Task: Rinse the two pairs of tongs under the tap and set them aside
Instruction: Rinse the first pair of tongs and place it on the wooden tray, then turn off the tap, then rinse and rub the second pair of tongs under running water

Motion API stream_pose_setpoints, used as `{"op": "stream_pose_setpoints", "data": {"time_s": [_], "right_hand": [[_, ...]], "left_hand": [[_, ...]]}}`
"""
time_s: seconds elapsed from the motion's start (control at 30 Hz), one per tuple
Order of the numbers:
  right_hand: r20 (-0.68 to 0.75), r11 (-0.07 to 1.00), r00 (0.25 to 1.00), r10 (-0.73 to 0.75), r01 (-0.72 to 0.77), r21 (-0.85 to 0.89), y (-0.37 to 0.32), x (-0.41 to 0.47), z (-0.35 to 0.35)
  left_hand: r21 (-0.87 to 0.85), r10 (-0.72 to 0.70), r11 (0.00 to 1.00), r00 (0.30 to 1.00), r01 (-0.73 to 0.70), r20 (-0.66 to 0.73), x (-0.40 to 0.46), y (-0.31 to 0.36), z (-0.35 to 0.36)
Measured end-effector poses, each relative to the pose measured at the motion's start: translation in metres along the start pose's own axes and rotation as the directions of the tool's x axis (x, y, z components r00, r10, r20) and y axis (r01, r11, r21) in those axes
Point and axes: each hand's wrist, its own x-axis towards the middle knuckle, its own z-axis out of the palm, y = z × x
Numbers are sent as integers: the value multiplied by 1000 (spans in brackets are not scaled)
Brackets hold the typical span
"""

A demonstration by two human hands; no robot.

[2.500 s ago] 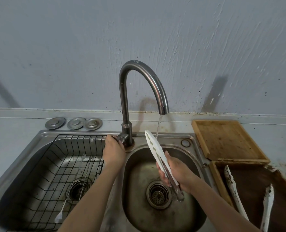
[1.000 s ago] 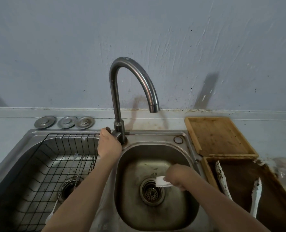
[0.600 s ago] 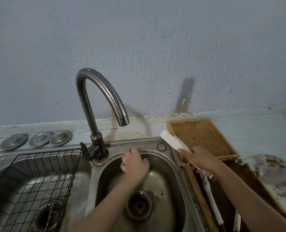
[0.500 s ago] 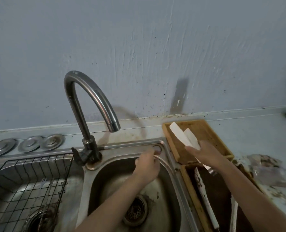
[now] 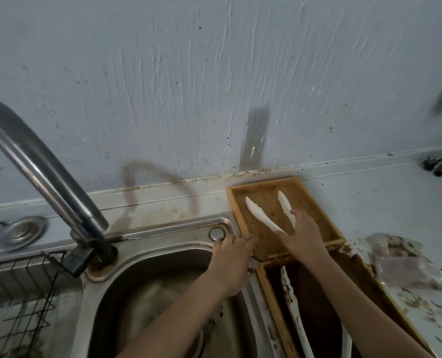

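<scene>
White tongs (image 5: 266, 215) lie spread in a V on the shallow wooden tray (image 5: 315, 202) beside the sink, their two tips pointing toward the wall and set apart. Our right hand (image 5: 301, 236) covers their hinge end, fingers spread along the arms; we cannot tell whether it grips the tongs or merely rests on them. Our left hand (image 5: 231, 259) lies palm down and empty on the sink rim (image 5: 163, 239), its fingertips reaching the tray's near left corner. Just in front sits a deeper, darker wooden tray (image 5: 271, 306), and in it lie the second tongs (image 5: 292, 306), smeared with brown residue, one arm clear and the other only partly in view at the bottom edge. Over on the left, the tap (image 5: 44, 171) arches across the basin, no water visible at it.
</scene>
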Motion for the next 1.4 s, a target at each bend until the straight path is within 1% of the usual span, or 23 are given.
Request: {"op": "stream_pose_setpoints", "data": {"time_s": [0.07, 0.17, 0.33, 0.4, 0.47, 0.57, 0.67, 0.73, 0.8, 0.93, 1.03, 1.13, 1.2, 1.27, 1.33, 1.4], "right_hand": [[-39, 1000, 999, -9, 10, 13, -2, 6, 6], [-60, 999, 998, 7, -5, 38, -5, 15, 13], [17, 1000, 1000, -17, 17, 18, 2, 17, 17], [9, 998, 998, -60, 60, 1, 2, 10, 9], [-55, 991, 990, -132, 132, -10, 2, -2, -2], [-149, 973, 962, -230, 227, -39, 6, -34, -21], [-154, 965, 953, -262, 255, -64, 16, -78, -30], [-111, 965, 961, -254, 245, -92, 22, -106, -31], [-22, 967, 978, -210, 204, -149, 28, -131, -30], [168, 941, 983, -69, 120, -317, 34, -164, -24], [244, 900, 969, -33, 135, -413, 36, -173, -17], [270, 931, 963, -8, 106, -349, 39, -172, -14], [268, 944, 963, 19, 71, -321, 40, -172, -14], [219, 960, 976, 21, 41, -276, 39, -171, -16], [149, 988, 989, -21, 43, -149, 26, -170, -21], [79, 997, 994, -78, 80, -18, 7, -167, -29]], "left_hand": [[-13, 0, 1000, 1000, 0, -6, 2, 0, 0], [-20, 10, 1000, 1000, -11, -8, 2, -1, -2], [18, 25, 999, 999, -26, 32, -5, 2, -3], [23, 23, 999, 999, -24, 43, -8, 5, -4], [19, 34, 999, 999, -35, 41, -12, 6, -3], [20, 97, 995, 995, -97, 10, -29, 8, 2], [15, 191, 982, 981, -190, -35, -52, 13, 10], [26, 236, 972, 971, -236, -33, -64, 17, 16], [52, 253, 966, 968, -253, 3, -72, 24, 18], [92, 228, 966, 964, -241, 136, -88, 34, 13], [110, 211, 967, 963, -230, 165, -96, 38, 10], [115, 196, 969, 963, -219, 183, -101, 41, 6], [82, 193, 974, 967, -209, 169, -105, 40, 1], [44, 187, 980, 976, -193, 109, -109, 37, -4], [5, 173, 985, 985, -173, 11, -115, 29, -16], [-45, 148, 988, 987, -151, -57, -118, 22, -30]]}}
